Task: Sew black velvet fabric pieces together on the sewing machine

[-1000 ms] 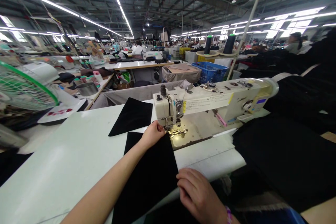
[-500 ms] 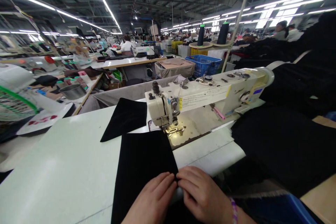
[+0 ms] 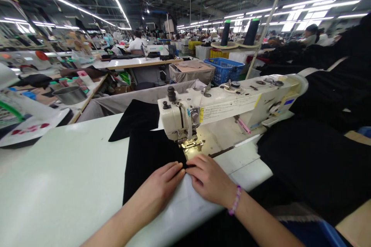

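Note:
A black fabric piece lies on the white sewing table, its far edge by the presser foot of a cream sewing machine. My left hand rests flat on the fabric's near right part, fingers stretched toward the needle. My right hand sits just right of it, its fingers pressed together on the fabric's near right corner, in front of the foot. On my right wrist is a bead bracelet. A second black piece lies behind the first.
A heap of black cloth fills the right side. Thread cones stand behind the machine, with a blue basket beyond. A metal bowl is on the left bench. Other workers sit at distant tables.
My left hand came back from the needle to the fabric's near corner. Both hands then slid the fabric forward, so its far edge now reaches the presser foot.

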A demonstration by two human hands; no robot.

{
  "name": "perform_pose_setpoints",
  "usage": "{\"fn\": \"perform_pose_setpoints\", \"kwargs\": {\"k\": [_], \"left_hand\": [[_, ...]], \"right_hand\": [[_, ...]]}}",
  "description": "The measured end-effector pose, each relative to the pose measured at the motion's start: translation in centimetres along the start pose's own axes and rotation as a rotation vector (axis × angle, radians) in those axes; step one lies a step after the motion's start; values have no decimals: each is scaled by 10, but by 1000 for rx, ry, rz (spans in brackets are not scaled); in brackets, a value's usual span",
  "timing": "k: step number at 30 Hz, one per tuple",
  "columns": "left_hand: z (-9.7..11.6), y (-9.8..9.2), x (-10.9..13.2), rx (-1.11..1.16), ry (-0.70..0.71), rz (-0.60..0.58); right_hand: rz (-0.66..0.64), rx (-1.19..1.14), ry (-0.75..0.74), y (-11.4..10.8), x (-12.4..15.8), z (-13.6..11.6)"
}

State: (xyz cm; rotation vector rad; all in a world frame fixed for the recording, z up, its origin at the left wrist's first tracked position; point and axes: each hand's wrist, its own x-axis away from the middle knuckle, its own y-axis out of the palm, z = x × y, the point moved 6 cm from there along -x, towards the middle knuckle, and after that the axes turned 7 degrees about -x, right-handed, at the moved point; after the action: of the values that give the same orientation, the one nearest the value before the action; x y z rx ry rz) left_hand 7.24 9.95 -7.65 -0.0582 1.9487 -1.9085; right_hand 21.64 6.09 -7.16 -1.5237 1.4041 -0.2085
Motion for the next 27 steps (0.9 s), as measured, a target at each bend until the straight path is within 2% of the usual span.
{"fn": "perform_pose_setpoints", "kwargs": {"k": [10,13,16,19,22,24,25,27], "left_hand": [[-47,-7,-26,46,-45,74],[-56,-10,-32,15,-49,41],[-63,-10,-36,6,-109,-14],[-69,-8,-36,-12,-219,-17],[-75,1,-34,-36,-354,13],[-79,8,-30,-46,-433,13],[-82,11,-28,-49,-461,8],[-91,13,-22,-55,-498,-3]], "right_hand": [[-38,127,84,7,-43,34],[-3,117,83,5,-46,32],[99,84,80,-8,-34,23],[285,76,128,-43,0,21],[540,186,326,-100,63,45],[533,348,546,-138,113,77],[488,416,656,-154,137,95],[350,467,758,-176,177,127]]}}
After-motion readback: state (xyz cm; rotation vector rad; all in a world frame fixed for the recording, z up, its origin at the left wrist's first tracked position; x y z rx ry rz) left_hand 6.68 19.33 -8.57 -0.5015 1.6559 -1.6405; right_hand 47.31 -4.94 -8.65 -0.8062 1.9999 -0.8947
